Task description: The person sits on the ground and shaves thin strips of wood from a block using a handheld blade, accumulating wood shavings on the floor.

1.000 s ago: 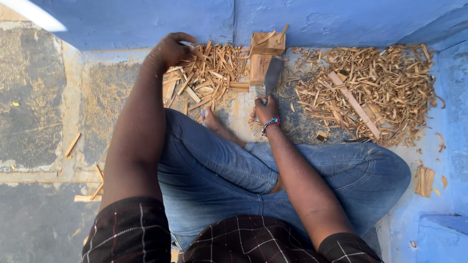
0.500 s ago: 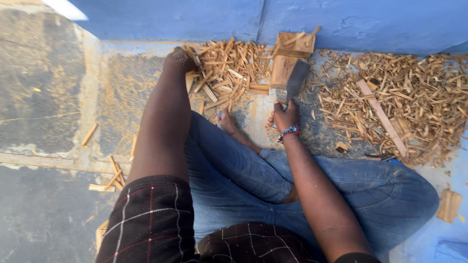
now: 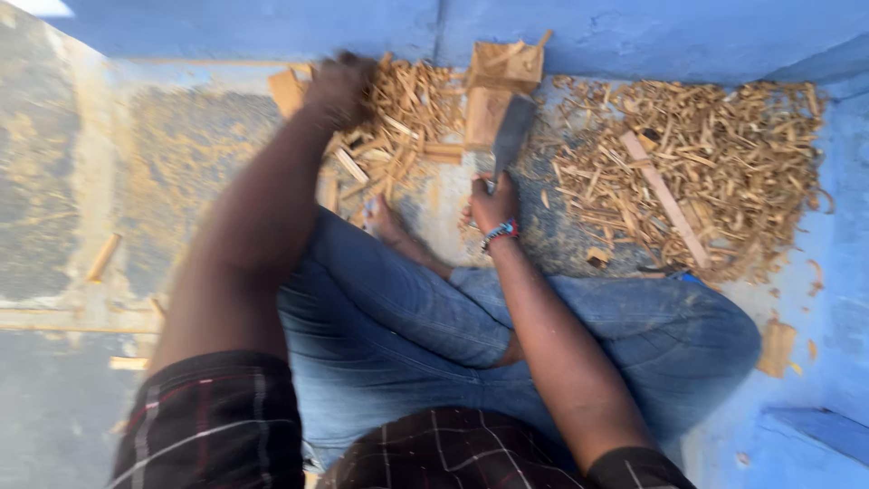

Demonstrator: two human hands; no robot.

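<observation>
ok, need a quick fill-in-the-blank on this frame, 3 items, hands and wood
1. The right hand holds a flat metal ____ by its handle.
2. The left hand reaches into a pile of wood ____.
3. The long wooden strip lies on the shavings pile to the person's ____.

Missing words: blade; pieces; right

Bright even daylight, soft shadows, a blown-out patch top left, heavy motion blur throughout.

Left hand (image 3: 339, 86) on wood scraps (image 3: 407, 113), right hand (image 3: 493, 201) gripping hatchet (image 3: 511, 136)
</observation>
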